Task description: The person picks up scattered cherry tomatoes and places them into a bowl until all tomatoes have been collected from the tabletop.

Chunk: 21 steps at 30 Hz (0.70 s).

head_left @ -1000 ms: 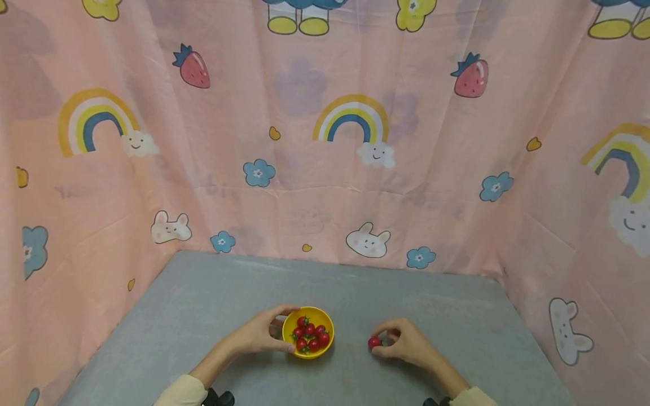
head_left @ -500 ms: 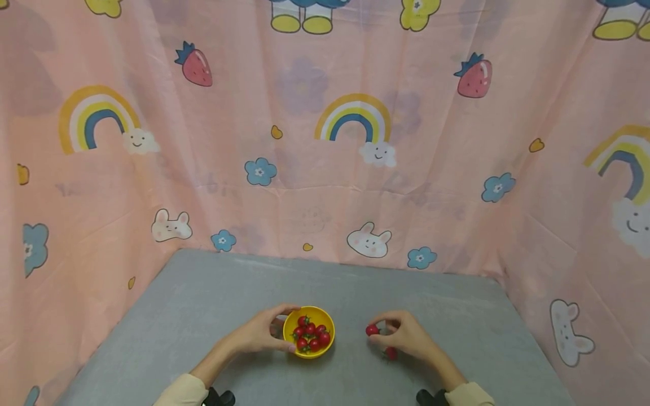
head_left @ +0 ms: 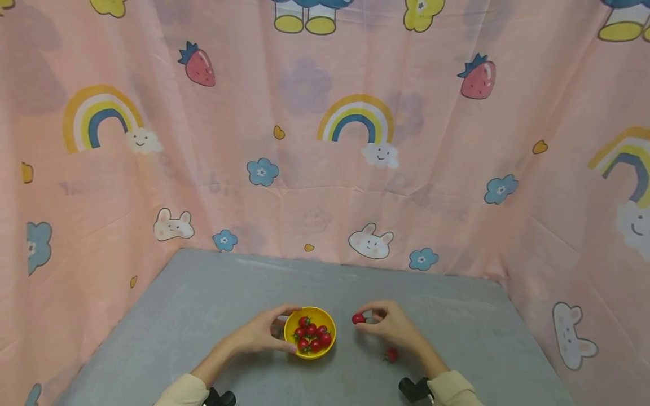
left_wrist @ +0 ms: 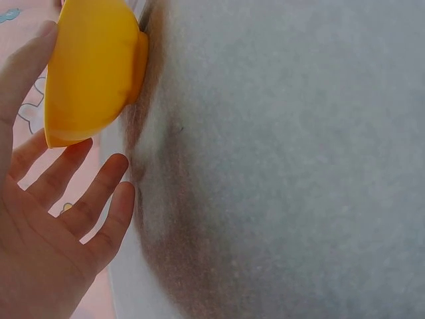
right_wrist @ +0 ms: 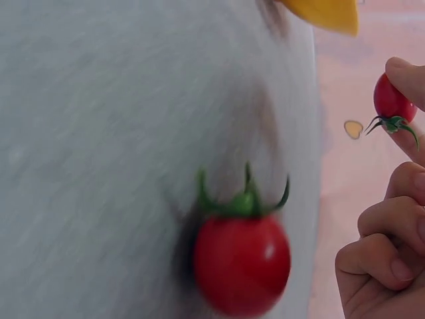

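- Setting: makeshift recording booth rather than a lived-in room.
- Pink printed fabric backdrop [head_left: 325, 169] with rainbows, strawberries, rabbits and blue flowers, hung as three walls.
- Grey felt-covered tabletop [head_left: 213, 299] fitted between the curtain walls.
- Cameras strapped at both wrists.

The left hand [head_left: 256, 334] lies low on its side, thumb and fingers [left_wrist: 99, 193] spread in a loose curve, forearm angled in from the lower left. The right hand [head_left: 388, 325] is raised slightly, thumb and forefinger pinched together, remaining fingers [right_wrist: 382, 259] curled inward.
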### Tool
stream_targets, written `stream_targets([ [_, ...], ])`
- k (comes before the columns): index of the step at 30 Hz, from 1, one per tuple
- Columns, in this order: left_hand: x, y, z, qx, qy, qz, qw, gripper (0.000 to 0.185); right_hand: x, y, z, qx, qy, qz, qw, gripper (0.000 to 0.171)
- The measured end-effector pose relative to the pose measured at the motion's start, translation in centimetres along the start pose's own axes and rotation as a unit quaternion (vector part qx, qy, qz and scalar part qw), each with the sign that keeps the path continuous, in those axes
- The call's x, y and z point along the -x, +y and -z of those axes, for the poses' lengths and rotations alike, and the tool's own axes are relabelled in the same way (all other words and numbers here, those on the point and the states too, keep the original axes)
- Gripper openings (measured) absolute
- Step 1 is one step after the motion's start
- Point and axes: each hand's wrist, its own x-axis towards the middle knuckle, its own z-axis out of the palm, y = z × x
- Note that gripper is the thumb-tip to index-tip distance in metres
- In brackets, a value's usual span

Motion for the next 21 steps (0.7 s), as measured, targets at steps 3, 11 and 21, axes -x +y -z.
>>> stream_targets([
  [3, 0.0, 0.0, 0.0, -0.001, -0.001, 0.0, 1.0, 0.073, -0.5, -0.3, -0.4, -0.01, -0.001, 0.006, 1.0, 0.018],
  [11, 0.0, 0.1, 0.0, 0.011, -0.004, -0.003, 0.9999, 0.073, -1.8, -1.4, -1.2, -0.021, -0.007, 0.034, 0.999, 0.021],
  [21, 0.0, 0.2, 0.0, 0.014, -0.003, 0.006, 0.9999, 0.072, -3.0, -2.3, -2.3, -0.031, -0.02, 0.057, 0.998, 0.019],
])
